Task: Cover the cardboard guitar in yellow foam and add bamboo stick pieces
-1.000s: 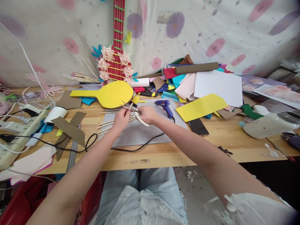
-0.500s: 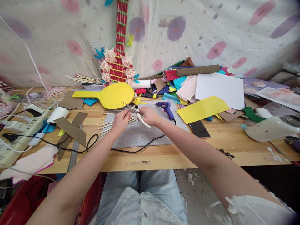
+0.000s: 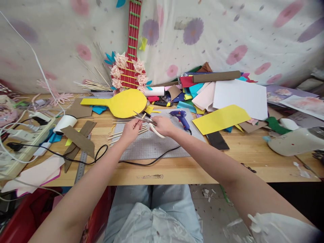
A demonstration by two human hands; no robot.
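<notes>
My right hand [image 3: 163, 126] is closed on a pair of scissors [image 3: 156, 131] with white handles, its blades pointing left over the mat. Pinched in my left hand [image 3: 131, 130] is a short, thin wooden stick [image 3: 144, 115], which meets the blades close to my fingertips. Whether the blades have bitten into it, I cannot tell. Several more wooden sticks [image 3: 115, 135] lie on the grey cutting mat [image 3: 152, 148] beside and beneath my left hand. A blue glue gun [image 3: 181, 117] rests on the mat to the right of my right hand.
Behind my hands lies a yellow paddle-shaped piece [image 3: 128, 103]. A red toy guitar with paper flowers [image 3: 128, 72] leans on the curtain. Right are a yellow sheet [image 3: 221, 118] and a black phone [image 3: 217, 141]; left, a power strip [image 3: 27, 143], brown strips [image 3: 78, 141] and a black cord [image 3: 152, 162].
The view has shifted slightly, so everything on the table appears a little further right. My hands keep nearly the same pose with the scissors and stick.
</notes>
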